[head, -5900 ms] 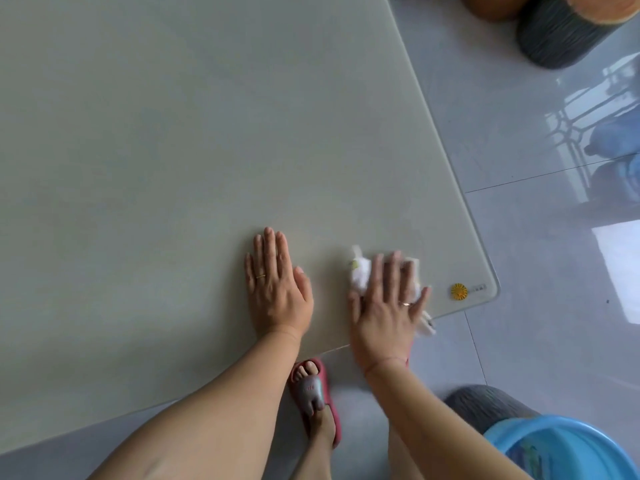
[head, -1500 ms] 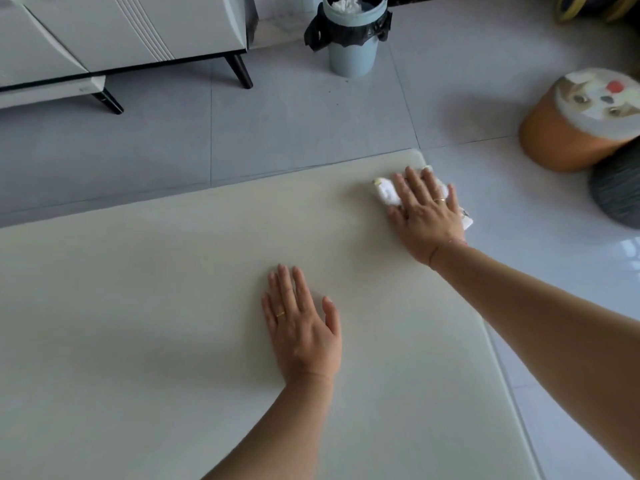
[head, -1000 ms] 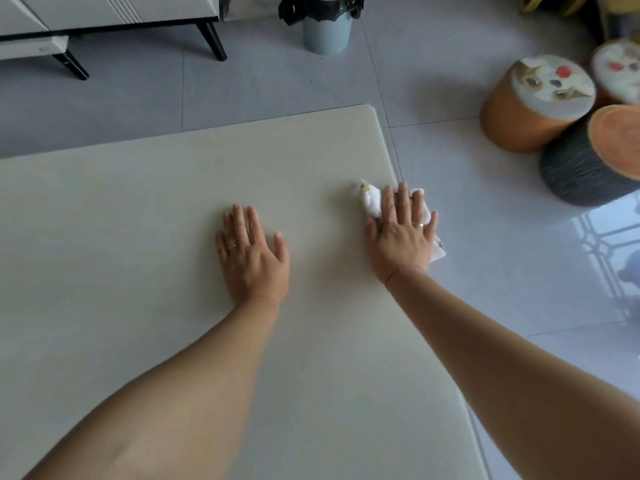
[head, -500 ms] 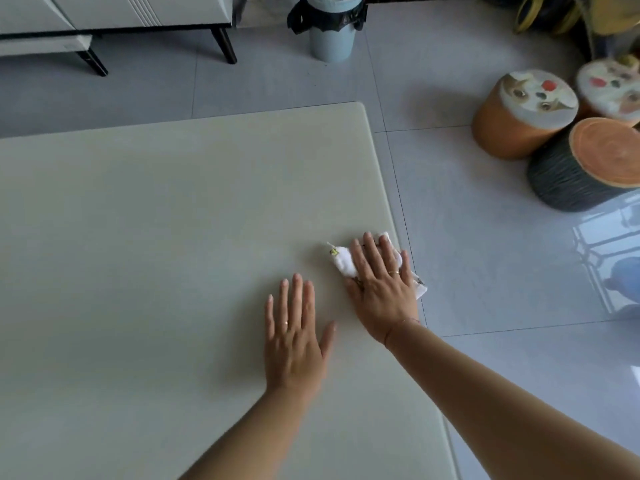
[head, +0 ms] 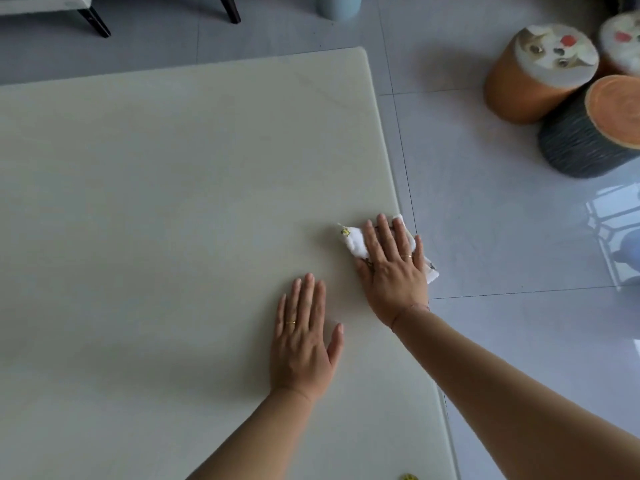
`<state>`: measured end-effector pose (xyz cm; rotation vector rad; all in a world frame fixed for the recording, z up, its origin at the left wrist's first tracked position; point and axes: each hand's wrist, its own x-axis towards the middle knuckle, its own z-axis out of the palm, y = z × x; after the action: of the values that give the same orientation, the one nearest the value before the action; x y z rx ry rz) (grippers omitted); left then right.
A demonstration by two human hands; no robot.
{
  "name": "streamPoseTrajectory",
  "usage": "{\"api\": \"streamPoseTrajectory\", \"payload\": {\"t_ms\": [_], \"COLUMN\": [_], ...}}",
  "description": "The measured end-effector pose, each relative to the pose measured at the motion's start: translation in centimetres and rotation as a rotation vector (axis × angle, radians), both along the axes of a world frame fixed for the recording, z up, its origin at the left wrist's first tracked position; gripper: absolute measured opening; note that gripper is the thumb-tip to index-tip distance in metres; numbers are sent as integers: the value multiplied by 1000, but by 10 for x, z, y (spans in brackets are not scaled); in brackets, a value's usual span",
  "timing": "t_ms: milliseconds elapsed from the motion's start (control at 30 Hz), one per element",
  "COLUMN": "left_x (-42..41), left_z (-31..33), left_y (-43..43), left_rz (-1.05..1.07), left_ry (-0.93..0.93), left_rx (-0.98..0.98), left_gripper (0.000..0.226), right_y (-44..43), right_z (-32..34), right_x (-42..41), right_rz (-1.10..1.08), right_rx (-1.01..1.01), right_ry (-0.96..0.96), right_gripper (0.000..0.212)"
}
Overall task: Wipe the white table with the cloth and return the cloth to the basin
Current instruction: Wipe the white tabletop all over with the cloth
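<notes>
The white table [head: 156, 209] fills the left and middle of the head view. A small white cloth [head: 354, 240] with a yellow mark lies at the table's right edge, and part of it hangs past the edge. My right hand [head: 391, 268] presses flat on the cloth with straight fingers. My left hand [head: 304, 337] rests flat on the bare table, a little nearer to me and to the left of the cloth. The basin is out of view.
Grey tiled floor [head: 485, 237] lies right of the table. Three round stools [head: 540, 71] stand at the far right. A pale bin [head: 337, 5] and dark furniture legs [head: 97, 22] are at the top. A yellow sticker [head: 408, 477] shows near the table's front right corner.
My right hand has slid the cloth back along the table's right edge, from the far corner toward me. My left hand has also shifted nearer while staying flat on the table.
</notes>
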<state>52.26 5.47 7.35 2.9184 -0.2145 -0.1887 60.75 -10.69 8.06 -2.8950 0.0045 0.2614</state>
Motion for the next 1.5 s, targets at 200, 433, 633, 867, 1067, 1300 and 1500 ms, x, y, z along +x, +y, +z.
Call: {"api": "streamPoseTrajectory", "payload": {"t_ms": [200,433,633,867,1067,1300,1500], "left_x": [1,0,-2,-73,-149,-151,-152], "left_z": [0,-1,1,13,1,-1,-3], "left_y": [0,1,3,23,33,34,33], "left_rz": [3,10,-28,-17,-93,-68,-56], "left_ry": [-14,-41,-23,-31,-35,-56,-85], "left_rx": [-22,-56,-69,-95,-36,-75,-59], "left_gripper": [64,65,65,67,64,65,66], "right_y": [1,10,-14,4,9,-6,23], "right_z": [3,4,7,10,12,16,11], "right_x": [-52,-99,-140,-205,-238,-281,-293], "right_rz": [100,-143,-23,-74,-366,-195,-376], "right_rx": [2,-3,-7,-8,-45,-34,38], "right_ry": [22,43,45,61,118,101,109], "right_gripper": [60,64,58,62,60,59,62]}}
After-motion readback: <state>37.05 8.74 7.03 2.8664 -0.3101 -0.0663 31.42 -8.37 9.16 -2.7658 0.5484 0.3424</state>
